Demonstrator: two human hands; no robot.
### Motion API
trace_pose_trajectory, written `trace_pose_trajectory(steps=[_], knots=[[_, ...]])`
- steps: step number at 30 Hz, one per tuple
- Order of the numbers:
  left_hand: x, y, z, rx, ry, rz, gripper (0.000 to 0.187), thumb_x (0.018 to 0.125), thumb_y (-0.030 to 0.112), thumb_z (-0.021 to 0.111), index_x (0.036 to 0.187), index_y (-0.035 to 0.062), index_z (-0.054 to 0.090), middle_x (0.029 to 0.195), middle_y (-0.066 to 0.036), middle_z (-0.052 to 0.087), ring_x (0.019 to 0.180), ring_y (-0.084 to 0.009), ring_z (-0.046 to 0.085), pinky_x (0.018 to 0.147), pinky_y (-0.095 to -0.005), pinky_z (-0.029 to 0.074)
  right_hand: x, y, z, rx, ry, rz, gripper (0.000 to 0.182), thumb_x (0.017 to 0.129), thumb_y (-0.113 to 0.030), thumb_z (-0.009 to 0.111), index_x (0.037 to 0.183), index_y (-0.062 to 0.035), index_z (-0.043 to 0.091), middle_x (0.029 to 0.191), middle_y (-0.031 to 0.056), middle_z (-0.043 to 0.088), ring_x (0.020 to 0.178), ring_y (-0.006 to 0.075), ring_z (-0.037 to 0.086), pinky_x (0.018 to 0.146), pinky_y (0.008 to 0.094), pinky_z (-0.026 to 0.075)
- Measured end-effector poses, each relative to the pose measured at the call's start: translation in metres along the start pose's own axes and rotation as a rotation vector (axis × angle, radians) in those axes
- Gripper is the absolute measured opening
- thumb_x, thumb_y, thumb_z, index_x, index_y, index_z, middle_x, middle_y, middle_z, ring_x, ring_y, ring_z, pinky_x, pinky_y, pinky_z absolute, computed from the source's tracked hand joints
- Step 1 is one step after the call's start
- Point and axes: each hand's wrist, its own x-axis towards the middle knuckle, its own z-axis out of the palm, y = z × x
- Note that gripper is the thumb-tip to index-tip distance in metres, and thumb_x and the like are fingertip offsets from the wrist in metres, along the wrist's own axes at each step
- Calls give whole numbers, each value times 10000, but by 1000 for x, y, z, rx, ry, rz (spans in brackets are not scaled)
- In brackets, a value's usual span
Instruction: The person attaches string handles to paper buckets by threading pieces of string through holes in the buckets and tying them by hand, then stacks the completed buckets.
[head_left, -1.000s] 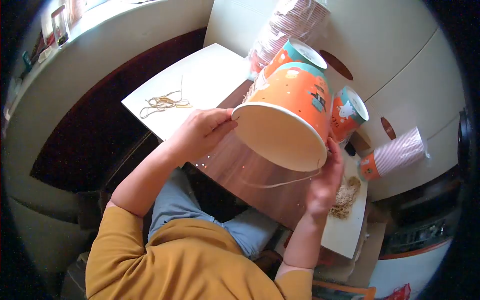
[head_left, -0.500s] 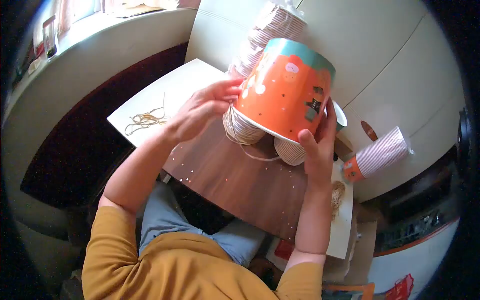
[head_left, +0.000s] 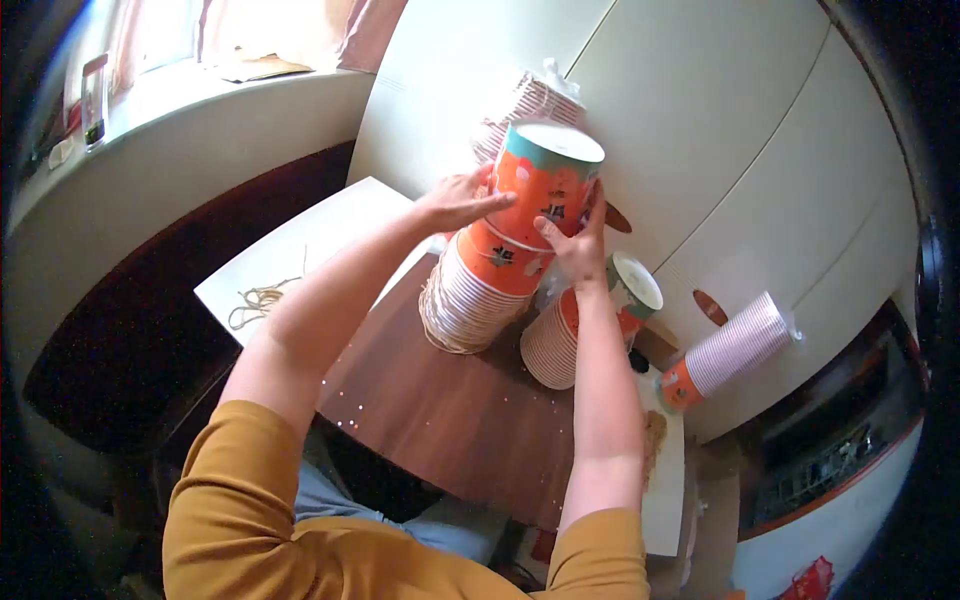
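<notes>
An orange paper bucket [head_left: 530, 180] with a teal band and small printed figures sits upside down, its pale base facing up, at the top of a tall nested stack of paper buckets [head_left: 475, 305]. My left hand [head_left: 462, 202] holds its left side, the thumb lying across the front. On the right side my right hand [head_left: 580, 245] grips it, with the thumb in front and fingers round the back. Cord is wound about the bottom of the stack. A second, shorter stack of paper buckets [head_left: 548, 348] stands to the right, partly behind my right forearm.
Loose cord [head_left: 255, 303] lies on the white left part of the table. A wrapped bucket stack [head_left: 735, 345] leans at the right, and another wrapped stack [head_left: 520, 105] stands behind. White specks dot the brown tabletop [head_left: 440, 420]. Cabinet doors [head_left: 680, 120] rise behind.
The bucket has moved away from me and down onto the tall stack, both hands still round it. My arms stretch further forward, and the view has shifted.
</notes>
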Motion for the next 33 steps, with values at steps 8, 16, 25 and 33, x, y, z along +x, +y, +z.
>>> trace_pose_trajectory(steps=[8,16,25,33], knots=[[-28,-28,46,36,-29,-41,1001,765,720,571,1460,57,289,1386,-254,441,1325,-377,386,1104,-432,288,-60,28,10,134,-45,221,966,789,-249,777,1467,14,141,1427,192,367,1325,268,377,1100,387,311],[-112,-34,50,264,6,-122,914,764,494,700,1428,1,309,1428,-269,348,1329,-408,353,1097,-447,313,-92,-48,-65,-596,136,408,433,796,-255,709,1142,-23,591,1214,172,587,1147,361,520,1007,445,391],[-184,26,96,-24,-273,174,557,820,252,694,1285,17,499,1325,-218,474,1234,-359,474,1021,-433,417,-72,-23,-139,-1168,-80,324,312,721,-223,768,934,-45,624,992,159,647,926,338,618,849,424,473],[-213,208,66,-667,-475,862,339,923,205,578,1209,23,565,1295,-224,507,1064,-319,575,900,-407,475,1,-38,-196,-1012,128,192,307,803,-271,719,977,-38,624,948,143,678,879,263,648,785,375,500]])
